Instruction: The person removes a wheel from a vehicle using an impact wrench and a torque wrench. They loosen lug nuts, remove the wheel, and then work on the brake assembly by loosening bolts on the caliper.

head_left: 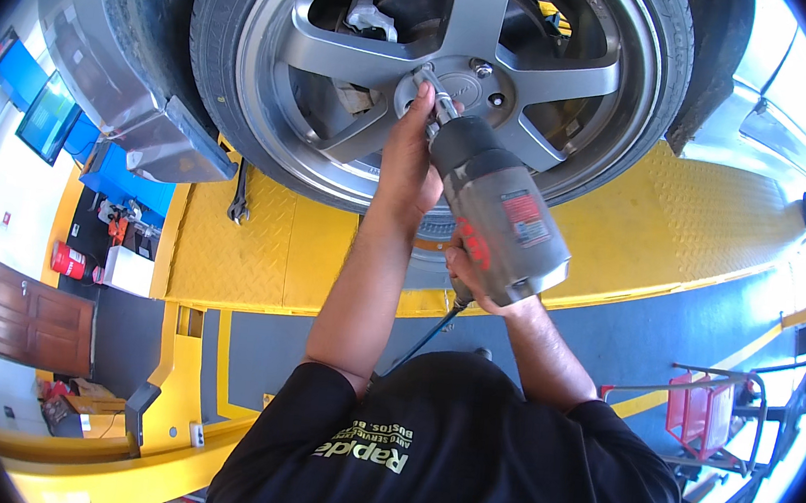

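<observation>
The right hand (495,306) is closed around a bulky grey-and-black impact wrench (508,218); farther out, the left hand (410,160) narrowly grips its slim silver metal shaft (444,107), tip at a grey five-spoke alloy wheel (570,81)

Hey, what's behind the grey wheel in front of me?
Between the spokes, a silvery metal part shows at upper left, something yellow at upper right. The spokes and your left hand cover much else.

The wheel (476,14) is smooth satin metal, the tire (217,49) matt rubber; the gun (500,198) looks like dull plastic, its socket (446,108) shiny metal. The ramp (242,255) is rough-patterned painted metal, the shirt (510,446) matt cloth, the door (27,307) panelled wood.
</observation>
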Available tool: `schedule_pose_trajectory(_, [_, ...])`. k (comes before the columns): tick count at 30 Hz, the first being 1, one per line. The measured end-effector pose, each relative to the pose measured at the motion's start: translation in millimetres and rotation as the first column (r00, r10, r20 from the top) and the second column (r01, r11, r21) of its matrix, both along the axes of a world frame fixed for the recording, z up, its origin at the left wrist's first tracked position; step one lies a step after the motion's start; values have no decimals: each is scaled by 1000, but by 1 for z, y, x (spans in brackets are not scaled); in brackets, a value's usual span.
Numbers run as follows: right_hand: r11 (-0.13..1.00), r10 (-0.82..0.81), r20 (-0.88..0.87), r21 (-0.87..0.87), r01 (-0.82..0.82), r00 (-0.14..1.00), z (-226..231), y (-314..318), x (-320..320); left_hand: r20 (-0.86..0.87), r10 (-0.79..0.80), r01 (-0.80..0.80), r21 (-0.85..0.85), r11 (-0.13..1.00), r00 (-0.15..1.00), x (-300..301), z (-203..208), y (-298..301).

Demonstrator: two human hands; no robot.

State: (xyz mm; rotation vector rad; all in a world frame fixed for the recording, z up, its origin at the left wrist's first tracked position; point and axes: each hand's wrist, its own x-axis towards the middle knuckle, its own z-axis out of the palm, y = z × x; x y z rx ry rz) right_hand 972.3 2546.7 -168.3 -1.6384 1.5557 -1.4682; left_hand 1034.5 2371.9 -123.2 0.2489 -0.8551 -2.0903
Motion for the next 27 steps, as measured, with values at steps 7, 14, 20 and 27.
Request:
schedule_pose_trajectory(7, [962,-167,-269,-255,97,948,-5,-24,39,-409,-529,571,-21,820,744,0,1,-26])
schedule_pose_trajectory(14, [912,-377,-474,-342,228,796,-5,-39,53,36,-60,59,34,998,998,19,27,-17])
schedule_pose_trajectory(20, [939,-319,-243,-209,271,916,-2,-42,66,-33,-93,90,-76,993,995,20,24,-15])
schedule_pose_trajectory(27, [870,-447,-347,-382,311,825,9,-40,68,18,-90,91,-76,993,996,20,24,-20])
